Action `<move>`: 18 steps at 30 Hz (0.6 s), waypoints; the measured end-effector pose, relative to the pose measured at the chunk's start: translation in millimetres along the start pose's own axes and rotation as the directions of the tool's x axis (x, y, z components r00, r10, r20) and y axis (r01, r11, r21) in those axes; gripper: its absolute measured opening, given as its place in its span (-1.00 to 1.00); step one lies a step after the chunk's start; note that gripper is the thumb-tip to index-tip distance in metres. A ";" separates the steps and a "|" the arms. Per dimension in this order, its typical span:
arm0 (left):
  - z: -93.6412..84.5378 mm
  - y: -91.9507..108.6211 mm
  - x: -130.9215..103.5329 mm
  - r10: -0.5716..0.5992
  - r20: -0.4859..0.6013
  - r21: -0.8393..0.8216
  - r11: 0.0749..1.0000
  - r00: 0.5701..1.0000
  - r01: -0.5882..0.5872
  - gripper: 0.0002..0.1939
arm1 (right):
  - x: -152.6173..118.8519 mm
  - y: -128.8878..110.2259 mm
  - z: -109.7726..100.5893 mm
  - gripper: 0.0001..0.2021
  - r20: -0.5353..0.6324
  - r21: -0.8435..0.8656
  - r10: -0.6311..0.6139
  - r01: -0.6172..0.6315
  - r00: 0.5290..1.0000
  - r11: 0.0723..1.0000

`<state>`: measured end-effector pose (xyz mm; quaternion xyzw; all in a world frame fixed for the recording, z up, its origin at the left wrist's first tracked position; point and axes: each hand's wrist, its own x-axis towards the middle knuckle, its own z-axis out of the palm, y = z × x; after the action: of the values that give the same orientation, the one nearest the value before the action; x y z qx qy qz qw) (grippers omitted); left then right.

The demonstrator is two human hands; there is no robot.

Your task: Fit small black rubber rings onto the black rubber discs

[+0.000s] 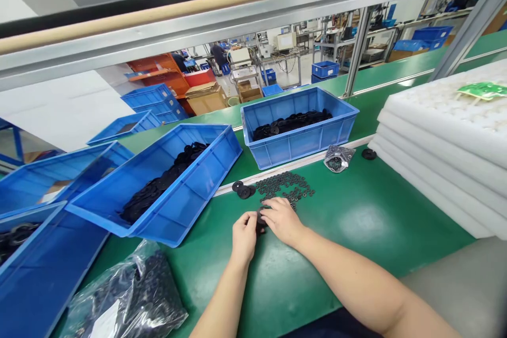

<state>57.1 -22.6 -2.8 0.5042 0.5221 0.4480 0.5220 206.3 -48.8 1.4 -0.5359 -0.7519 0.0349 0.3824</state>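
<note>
Low over the green table, my left hand (244, 233) pinches a small black disc (260, 222) at its left side. My right hand (284, 221) comes in from the other side, its bent fingers closed at the same disc. The fingers cover much of the disc, so its details are hidden. Just beyond my hands lies a spread of small dark rings (291, 179), partly covered by my right fingers. Several loose black discs (244, 190) rest left of the rings.
Blue bins of black discs stand at the left (178, 190) and back (297, 142). A clear bag of dark parts (138, 296) lies front left. A small bag (338, 159) and a single black wheel (369, 153) sit near stacked white foam trays (431, 158).
</note>
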 end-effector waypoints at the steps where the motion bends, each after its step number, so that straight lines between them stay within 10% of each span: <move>1: 2.8 1.9 -1.4 -0.037 0.025 -0.063 0.997 0.999 0.039 -0.62 | -0.1 0.0 -0.2 -0.84 0.013 -0.005 -0.002 0.002 1.000 1.000; 12: -6.8 6.3 -0.3 -0.096 0.196 -0.209 0.968 0.976 0.137 -0.63 | -2.8 1.0 8.1 -0.85 -0.010 0.061 0.019 -0.019 1.000 0.998; 18: -15.6 13.2 1.5 -0.111 0.330 -0.101 0.983 0.937 0.152 -0.65 | 1.8 -3.0 2.2 -0.82 0.055 0.333 0.231 -0.236 0.971 0.913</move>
<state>42.5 -19.0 11.0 0.5010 0.4332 0.3552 0.6597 202.3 -47.7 2.1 -0.5481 -0.6683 0.2124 0.4560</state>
